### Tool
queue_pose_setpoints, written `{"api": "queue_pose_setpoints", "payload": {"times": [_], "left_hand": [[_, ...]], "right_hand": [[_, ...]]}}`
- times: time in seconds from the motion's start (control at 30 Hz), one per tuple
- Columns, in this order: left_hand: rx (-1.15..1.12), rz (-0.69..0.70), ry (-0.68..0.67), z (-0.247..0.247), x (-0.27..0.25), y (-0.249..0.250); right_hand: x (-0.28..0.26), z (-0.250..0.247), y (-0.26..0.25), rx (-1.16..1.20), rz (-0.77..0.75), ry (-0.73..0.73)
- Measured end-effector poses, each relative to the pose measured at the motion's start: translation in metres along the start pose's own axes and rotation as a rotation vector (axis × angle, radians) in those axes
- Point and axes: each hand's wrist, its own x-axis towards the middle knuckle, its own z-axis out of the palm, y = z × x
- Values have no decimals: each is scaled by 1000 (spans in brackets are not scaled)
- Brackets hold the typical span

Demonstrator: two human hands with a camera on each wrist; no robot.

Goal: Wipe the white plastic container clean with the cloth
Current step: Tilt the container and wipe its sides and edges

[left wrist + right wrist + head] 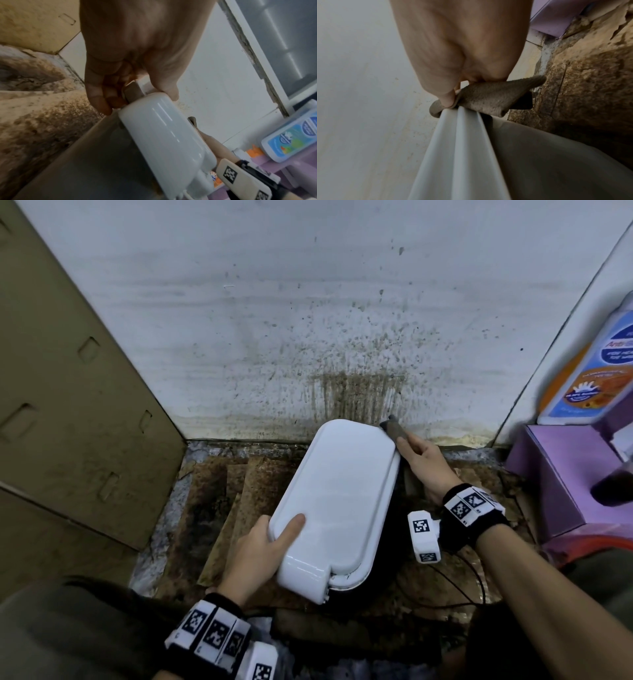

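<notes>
A long white plastic container [335,494] with a glossy rounded lid lies tilted in the middle of the head view, its far end near the stained wall. My left hand [263,553] grips its near left corner, thumb on the lid and fingers curled under the edge [109,97]. My right hand [423,463] holds a brown-grey cloth [394,429] against the container's far right rim. In the right wrist view the cloth [488,100] is pinched over the white rim [462,135]. The container's underside is hidden.
A cardboard panel [75,392] stands on the left. The white wall [308,320] behind is spattered brown. A purple box [561,477] with a blue-and-orange labelled bottle [592,364] is on the right. Dirty brown sheets [233,501] and a black cable [469,580] lie underneath.
</notes>
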Motion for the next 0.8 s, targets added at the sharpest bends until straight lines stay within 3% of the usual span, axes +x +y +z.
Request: {"api": "queue_pose_setpoints", "payload": {"times": [0.17,0.3,0.5,0.63,0.8], "left_hand": [[-55,68,-7,-4,-1,-1],[-87,119,-10,-9,5,4],[-91,182,-118,-24,26,12],[-111,142,-90,-25,41,10],[-99,83,-14,-20,47,9]], "right_hand": [[-14,0,1,54,0,29],[-29,-8,8,179,-2,156],[-59,-5,16,246,-23,389],[-68,5,26,239,-2,499],[-58,7,29,107,-7,485]]}}
